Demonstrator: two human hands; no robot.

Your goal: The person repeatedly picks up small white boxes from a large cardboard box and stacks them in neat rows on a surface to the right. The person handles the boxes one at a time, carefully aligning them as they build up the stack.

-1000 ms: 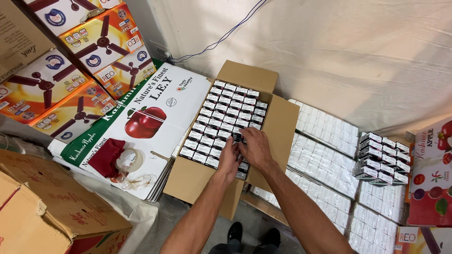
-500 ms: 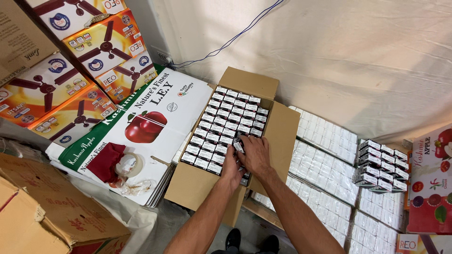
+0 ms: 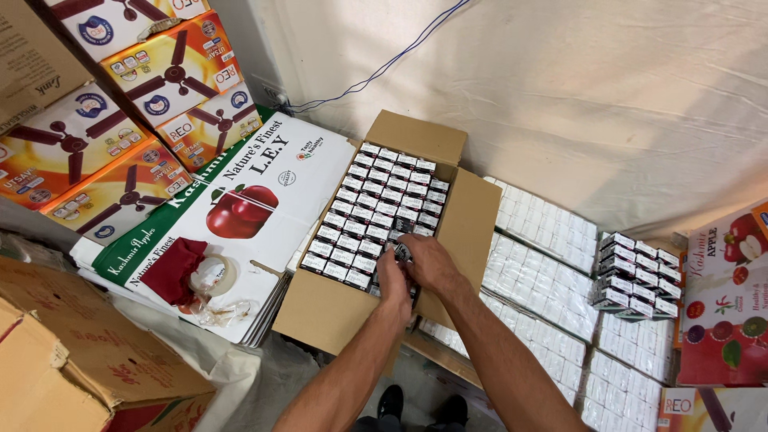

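A: Where are the hands?

B: Both sit just below the centre of the frame, at the lower right corner of the open cardboard carton (image 3: 320,308). The left hand (image 3: 393,282) and right hand (image 3: 428,262) are pressed side by side over the last gap in the top layer.

A: What are they on?

B: A small black-and-white box (image 3: 403,252) that pokes up between the fingers, tilted, its long axis running from lower left to upper right, much like the packed small boxes (image 3: 376,204) beside it. It lies just above the left hand's fingertips and at the upper left edge of the right hand.

A: Gripping it?

B: The right hand's fingers curl around it and seem to hold it; the left hand's fingers are bent down against the row beside it, but whether they clasp anything I cannot tell.

A: Which is nearer?

B: Both touch it or nearly so. Bundles of white boxes (image 3: 552,276) lie well apart, at the right
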